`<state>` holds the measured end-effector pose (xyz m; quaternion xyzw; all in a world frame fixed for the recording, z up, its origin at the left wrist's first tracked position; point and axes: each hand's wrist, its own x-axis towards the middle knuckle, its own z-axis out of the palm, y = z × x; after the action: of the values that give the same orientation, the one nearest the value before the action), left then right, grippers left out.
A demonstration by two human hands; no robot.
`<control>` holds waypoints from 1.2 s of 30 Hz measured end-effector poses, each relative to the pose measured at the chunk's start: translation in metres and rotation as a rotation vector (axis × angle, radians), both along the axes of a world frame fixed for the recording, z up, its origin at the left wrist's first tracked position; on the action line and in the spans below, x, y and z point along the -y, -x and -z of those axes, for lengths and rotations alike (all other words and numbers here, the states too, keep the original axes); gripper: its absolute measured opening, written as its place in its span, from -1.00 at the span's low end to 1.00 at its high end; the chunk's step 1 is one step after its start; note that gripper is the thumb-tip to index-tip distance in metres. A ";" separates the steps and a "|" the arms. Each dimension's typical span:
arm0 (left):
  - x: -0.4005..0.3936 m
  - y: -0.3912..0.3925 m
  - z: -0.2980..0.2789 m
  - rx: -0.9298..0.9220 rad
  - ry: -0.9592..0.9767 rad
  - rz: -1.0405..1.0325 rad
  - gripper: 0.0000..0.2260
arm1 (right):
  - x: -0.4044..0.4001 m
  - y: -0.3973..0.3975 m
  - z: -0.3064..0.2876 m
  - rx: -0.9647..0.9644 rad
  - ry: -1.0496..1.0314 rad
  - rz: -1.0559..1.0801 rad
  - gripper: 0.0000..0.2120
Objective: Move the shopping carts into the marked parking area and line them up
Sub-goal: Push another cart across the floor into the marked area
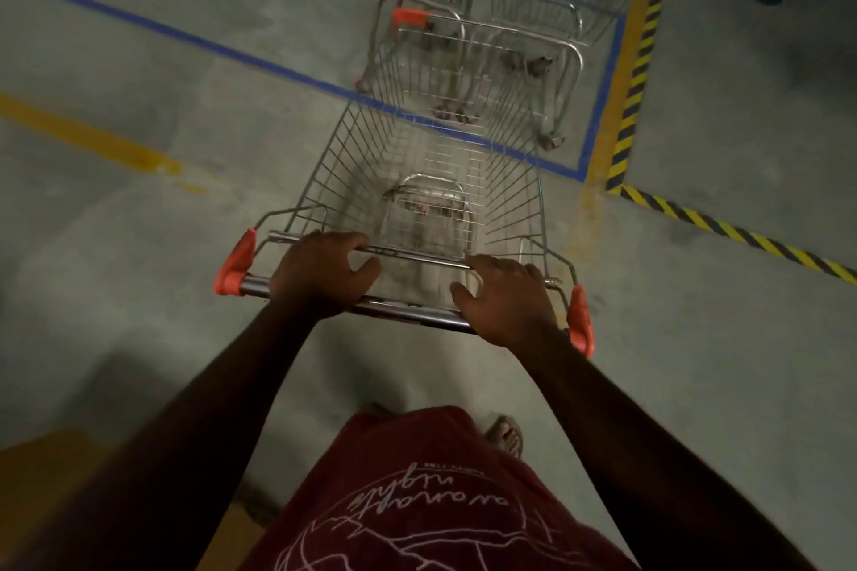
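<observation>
Red shirt (440,501): white handwritten print, seen upside down, two lines above line-drawn graphic; lower word reads roughly "nights", other word unclear. Small line beneath too tiny to read.
</observation>
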<state>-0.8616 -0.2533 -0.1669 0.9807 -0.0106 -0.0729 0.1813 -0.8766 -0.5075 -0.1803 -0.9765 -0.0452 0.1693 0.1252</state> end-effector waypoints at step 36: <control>-0.448 -0.260 0.005 0.095 -0.018 -0.292 -0.67 | -0.447 -0.296 0.001 0.149 -0.189 -0.161 -0.52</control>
<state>-0.6020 0.1945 -0.1717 0.9757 0.1243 0.0004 0.1804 -0.5810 -0.0609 -0.1814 -0.9634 -0.1484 0.1007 0.1991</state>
